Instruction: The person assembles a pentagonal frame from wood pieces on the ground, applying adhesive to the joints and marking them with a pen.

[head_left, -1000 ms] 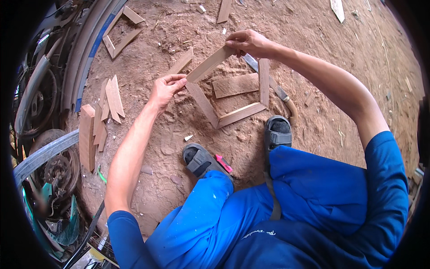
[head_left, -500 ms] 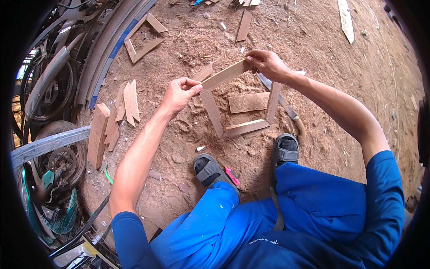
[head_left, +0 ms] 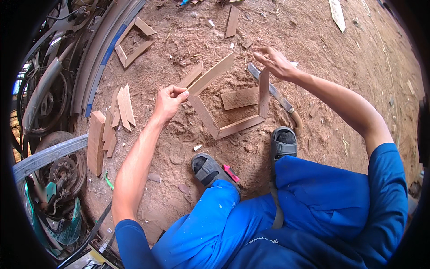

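My left hand (head_left: 170, 104) pinches the near end of a thin wooden slat (head_left: 214, 74), whose far end tilts up and away to the right. That end meets the top of the left slat (head_left: 204, 115) of a partly joined wooden frame. A bottom slat (head_left: 242, 126) and a right slat (head_left: 263, 96) make up the rest of the frame on the ground. My right hand (head_left: 275, 65) is off the held slat, fingers stretched out, just above the right slat's upper end. A short board (head_left: 239, 98) lies within the frame, partly behind the right slat.
A large knife (head_left: 286, 105) with a wooden handle lies right of the frame. Loose wood pieces (head_left: 107, 125) lie at left, another partial frame (head_left: 130, 56) farther back. A pink object (head_left: 231, 173) is beside my left sandal (head_left: 208, 169). Motorbike parts (head_left: 62, 166) crowd the left edge.
My right hand has let go of the slat's far end and moved slightly right. The slat stays in my left hand and now points more steeply away. The view has shifted slightly.
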Motion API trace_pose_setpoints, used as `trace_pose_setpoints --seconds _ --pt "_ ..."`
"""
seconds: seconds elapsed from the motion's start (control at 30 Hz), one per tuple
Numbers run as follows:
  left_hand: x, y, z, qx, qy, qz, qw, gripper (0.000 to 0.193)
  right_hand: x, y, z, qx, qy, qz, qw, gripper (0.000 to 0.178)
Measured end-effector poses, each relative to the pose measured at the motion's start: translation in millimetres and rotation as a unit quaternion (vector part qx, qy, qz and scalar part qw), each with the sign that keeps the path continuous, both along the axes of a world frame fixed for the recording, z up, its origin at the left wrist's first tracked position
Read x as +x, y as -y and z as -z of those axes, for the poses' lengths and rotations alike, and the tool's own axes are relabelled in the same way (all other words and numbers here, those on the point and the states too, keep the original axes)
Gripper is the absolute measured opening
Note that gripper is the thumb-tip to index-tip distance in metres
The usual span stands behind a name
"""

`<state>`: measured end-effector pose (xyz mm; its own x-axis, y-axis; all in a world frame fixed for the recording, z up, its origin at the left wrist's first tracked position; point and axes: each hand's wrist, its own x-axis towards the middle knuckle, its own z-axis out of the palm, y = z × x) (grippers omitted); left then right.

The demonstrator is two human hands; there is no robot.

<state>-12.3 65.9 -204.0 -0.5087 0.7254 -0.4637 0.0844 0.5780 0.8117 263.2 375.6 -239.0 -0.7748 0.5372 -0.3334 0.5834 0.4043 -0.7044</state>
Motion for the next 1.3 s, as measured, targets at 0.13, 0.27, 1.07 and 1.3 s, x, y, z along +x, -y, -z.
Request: trace_pose_setpoints --seconds 0.13,0.27,1.07,1.3 --pt "-7 18 13 0.009 0.013 -0.025 1.000 0.015 24 25 -7 -0.239 0.036 0.052 0.969 0.081" --pt "-6 22 26 0.011 0.058 -0.049 0.997 0.019 39 29 29 -0.339 0.014 0.109 0.934 0.060" --pt "34 122 99 0.062 0.337 -0.271 0.899 0.020 -69 41 36 -0.041 0.010 -0.127 0.991 0.069" --pt "38 124 107 0.048 0.335 -0.284 0.897 0.021 -70 54 41 0.068 -0.017 -0.152 0.986 0.054"
